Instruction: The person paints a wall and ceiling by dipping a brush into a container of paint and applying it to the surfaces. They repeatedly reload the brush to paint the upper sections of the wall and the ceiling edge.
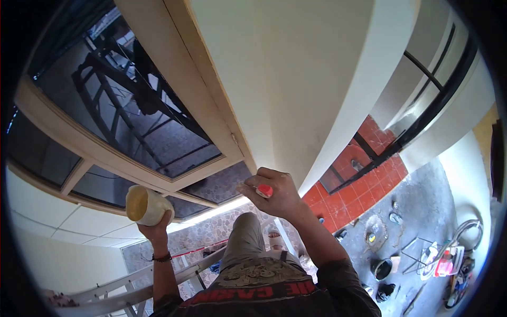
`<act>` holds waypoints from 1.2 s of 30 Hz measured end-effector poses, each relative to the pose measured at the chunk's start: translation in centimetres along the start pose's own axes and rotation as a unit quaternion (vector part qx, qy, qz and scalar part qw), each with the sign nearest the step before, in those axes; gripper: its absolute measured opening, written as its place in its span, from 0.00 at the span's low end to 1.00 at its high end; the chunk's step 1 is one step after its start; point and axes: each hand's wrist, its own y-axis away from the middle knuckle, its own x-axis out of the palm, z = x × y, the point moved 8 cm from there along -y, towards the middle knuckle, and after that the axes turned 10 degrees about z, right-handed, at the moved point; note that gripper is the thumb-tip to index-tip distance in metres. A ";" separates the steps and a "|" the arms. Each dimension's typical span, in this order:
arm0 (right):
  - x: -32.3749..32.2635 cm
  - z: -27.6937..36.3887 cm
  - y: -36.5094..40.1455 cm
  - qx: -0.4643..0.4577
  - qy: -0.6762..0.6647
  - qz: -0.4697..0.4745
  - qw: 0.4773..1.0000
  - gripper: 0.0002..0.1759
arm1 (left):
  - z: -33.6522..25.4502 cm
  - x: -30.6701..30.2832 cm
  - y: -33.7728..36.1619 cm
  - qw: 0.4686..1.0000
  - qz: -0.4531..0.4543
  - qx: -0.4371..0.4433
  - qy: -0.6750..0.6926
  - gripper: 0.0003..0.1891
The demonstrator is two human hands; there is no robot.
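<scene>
My left hand (157, 228) grips a pale, paint-stained cup (157, 206) from below, tilted so its mouth and yellowish inside show. In front of the wall corner, my right hand (278, 195) is closed around a paintbrush (264, 190). Only the red end of its handle shows; the bristles are hidden behind the hand. That hand is close to the lower corner of the beige wooden window frame (231, 158). Beside the frame rises a cream wall (296, 79).
A metal ladder (182, 276) stands at my lower left. Dark glass panes (185, 161) reflect a ladder. Far below are red floor tiles (343, 206), a black bucket (381, 269), a wire rack (417, 253) and scattered items on grey concrete. A black metal frame (438, 108) curves at right.
</scene>
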 end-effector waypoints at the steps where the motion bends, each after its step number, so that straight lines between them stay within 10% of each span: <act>1: -0.3 0.0 0.0 0.003 0.015 0.001 1.000 0.07 | 0.4 -0.2 -0.1 1.000 -0.001 -0.007 -0.001 0.45; 10: -1.9 -2.8 4.7 0.263 -0.045 -0.063 0.962 0.10 | 1.1 0.8 0.6 0.998 -0.018 -0.039 0.038 0.44; 16: -3.1 0.1 1.7 0.195 0.200 0.114 0.953 0.08 | -1.7 2.2 1.2 0.998 0.031 -0.004 0.062 0.46; 18: -6.0 0.9 -1.2 0.081 0.358 0.114 0.923 0.07 | -2.0 2.9 2.0 0.995 0.049 -0.004 0.087 0.49; 22: -13.4 6.6 -6.7 0.162 0.376 0.001 0.912 0.04 | -1.6 3.9 3.7 0.994 0.085 -0.018 0.061 0.55; 26: -9.1 14.8 -6.7 -0.107 0.617 -0.039 0.779 0.09 | -1.9 4.5 4.5 0.988 0.112 -0.016 0.107 0.55; 30: -1.1 0.2 0.2 0.033 0.722 0.149 0.674 0.08 | -2.6 4.3 4.1 0.992 0.106 0.019 0.068 0.52; 32: 4.1 -4.5 3.5 0.041 0.647 0.309 0.696 0.08 | -2.6 4.2 3.9 0.992 0.100 0.019 0.073 0.51; 36: 3.6 -3.1 2.0 0.171 0.408 0.238 0.865 0.07 | -2.8 4.1 3.5 0.992 0.106 0.027 0.058 0.48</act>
